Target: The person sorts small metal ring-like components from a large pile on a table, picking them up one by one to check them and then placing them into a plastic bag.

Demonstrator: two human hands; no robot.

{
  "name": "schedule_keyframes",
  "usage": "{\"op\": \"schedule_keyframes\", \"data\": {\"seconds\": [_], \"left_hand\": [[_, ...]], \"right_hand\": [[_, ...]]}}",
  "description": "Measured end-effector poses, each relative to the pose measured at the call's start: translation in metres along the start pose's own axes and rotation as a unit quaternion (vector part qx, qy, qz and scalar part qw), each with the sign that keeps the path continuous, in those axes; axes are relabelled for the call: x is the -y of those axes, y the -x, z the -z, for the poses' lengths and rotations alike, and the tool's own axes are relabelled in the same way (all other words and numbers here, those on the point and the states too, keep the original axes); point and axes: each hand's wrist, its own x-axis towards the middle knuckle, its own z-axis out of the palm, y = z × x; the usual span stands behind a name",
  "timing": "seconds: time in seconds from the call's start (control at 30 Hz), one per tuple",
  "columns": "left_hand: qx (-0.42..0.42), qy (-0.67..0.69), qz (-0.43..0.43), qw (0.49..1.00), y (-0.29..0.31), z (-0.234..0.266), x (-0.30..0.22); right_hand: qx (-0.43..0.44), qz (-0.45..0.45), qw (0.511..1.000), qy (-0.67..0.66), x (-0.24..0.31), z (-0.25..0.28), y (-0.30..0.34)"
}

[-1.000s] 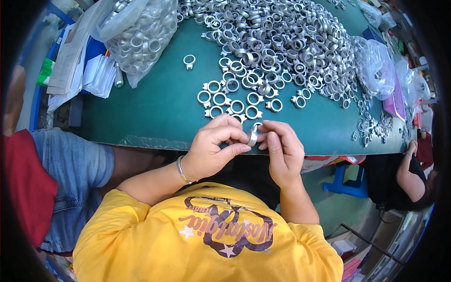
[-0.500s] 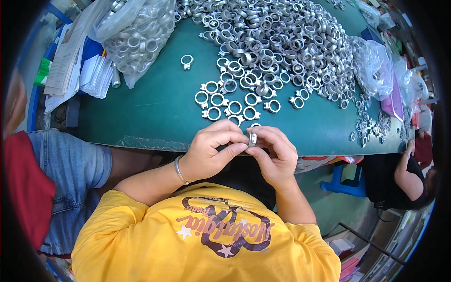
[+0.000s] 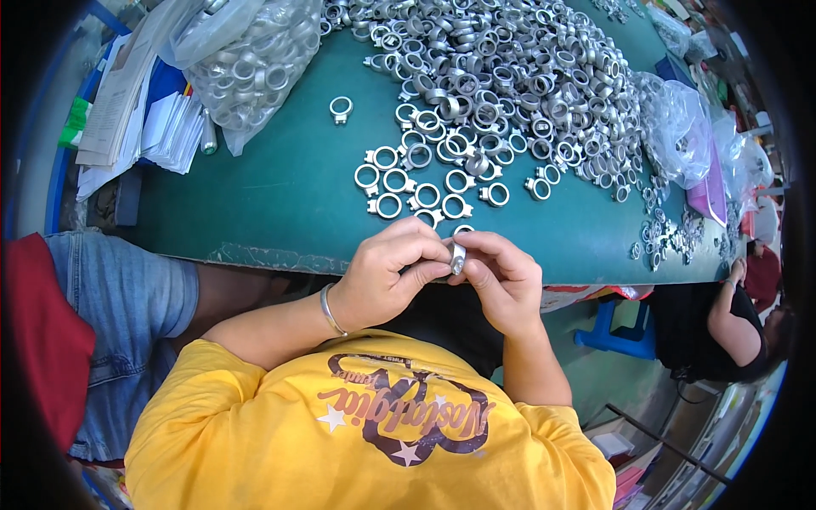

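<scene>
Between my two hands, at the table's near edge, I pinch a silver metal ring clamp (image 3: 458, 257), seen nearly edge-on. My left hand (image 3: 387, 268) has its thumb and fingertips closed on the clamp's left side. From the right, the thumb and fingers of my right hand (image 3: 503, 276) grip its other side. Just beyond my fingertips lie several loose ring clamps (image 3: 388, 206), flat on the green table. One more ring, partly hidden by my fingers, lies right behind the held one. A single ring clamp (image 3: 341, 109) rests apart toward the left.
A large heap of metal rings (image 3: 518, 68) covers the table's far middle. At the left stand a clear bag of rings (image 3: 255, 76) and papers (image 3: 174, 132). Plastic bags (image 3: 676, 127) and a purple bin (image 3: 708, 191) are at the right. People sit on both sides.
The clamp in my hands has been turned, so that a different part of its outer band now faces up. Both hands stay in nearly the same place.
</scene>
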Motion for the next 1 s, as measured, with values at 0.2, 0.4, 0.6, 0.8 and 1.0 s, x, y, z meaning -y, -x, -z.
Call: {"op": "schedule_keyframes", "data": {"seconds": [0.2,0.4,0.6,0.8,1.0], "left_hand": [[-0.006,0.059,0.043,0.997,0.004,-0.003,0.001],[-0.004,0.19,0.157,0.969,0.007,-0.001,0.0],[-0.012,0.239,0.166,0.957,0.007,0.0,0.001],[0.001,0.239,0.166,0.957,0.006,0.001,0.003],[-0.029,0.261,0.178,0.948,0.005,-0.001,0.002]], "right_hand": [[-0.007,0.058,0.986,-0.154,-0.001,0.0,-0.005],[-0.025,0.11,0.976,-0.186,-0.009,-0.007,-0.003],[-0.036,0.132,0.976,-0.169,-0.011,-0.008,-0.002],[-0.051,0.121,0.978,-0.161,-0.011,-0.011,-0.001],[-0.06,0.12,0.984,-0.119,-0.015,-0.01,-0.001]]}}
